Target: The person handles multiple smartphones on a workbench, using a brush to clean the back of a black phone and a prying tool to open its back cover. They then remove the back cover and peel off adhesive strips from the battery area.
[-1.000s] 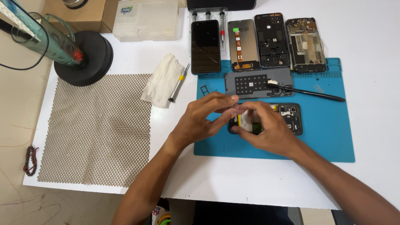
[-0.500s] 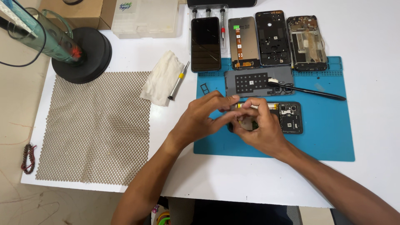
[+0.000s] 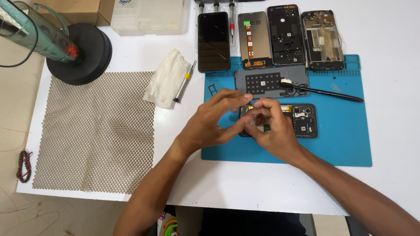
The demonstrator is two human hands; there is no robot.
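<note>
Black opened phone (image 3: 302,120) lies lengthwise left-right; left hand (image 3: 214,120) and right hand (image 3: 271,131) pinch it.

a white table (image 3: 393,87) carries a blue mat (image 3: 341,144), mesh sheet (image 3: 94,131), folded cloth (image 3: 166,78), and black stand (image 3: 81,54).
</note>
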